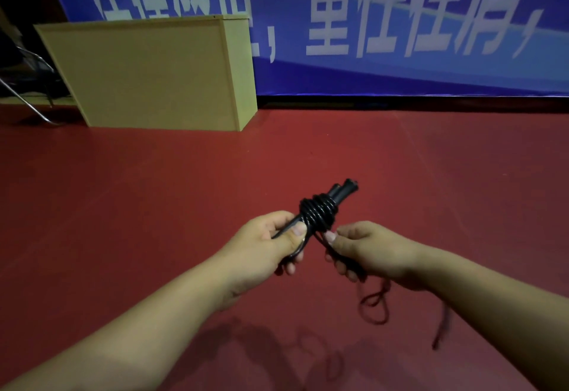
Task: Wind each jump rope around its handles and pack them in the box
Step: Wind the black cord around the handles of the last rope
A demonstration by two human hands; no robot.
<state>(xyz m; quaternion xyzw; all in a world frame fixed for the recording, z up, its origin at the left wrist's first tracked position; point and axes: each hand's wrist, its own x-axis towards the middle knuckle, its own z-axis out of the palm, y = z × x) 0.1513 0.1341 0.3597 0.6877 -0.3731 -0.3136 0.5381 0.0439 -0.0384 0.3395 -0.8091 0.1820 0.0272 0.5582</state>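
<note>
- Above the red floor [400, 175], at the middle of the view, the left hand [271, 243] grips the two black handles [338, 193] of a jump rope [318, 212], held side by side and pointing up and away to the right; the thumb lies along them, the other fingers are curled underneath.
- Several turns of the black rope sit tight around the handles just beyond the left thumb — a glossy coil, with the handle ends sticking out past it.
- Just beside the coil, the right hand [360, 249] pinches the loose cord between thumb and forefinger, its remaining fingers curled round the strand.
- From under the right hand the unwound rope hangs down in blurred loops [374, 307] towards the floor; its far end cannot be made out.
- Well apart, at the upper left, a pale yellow box [154, 73] stands on the floor against a blue banner [431, 21] with large white characters — its inside is hidden from this angle.
- Left of the box, a metal chair leg [27, 98] shows in the dark corner.
</note>
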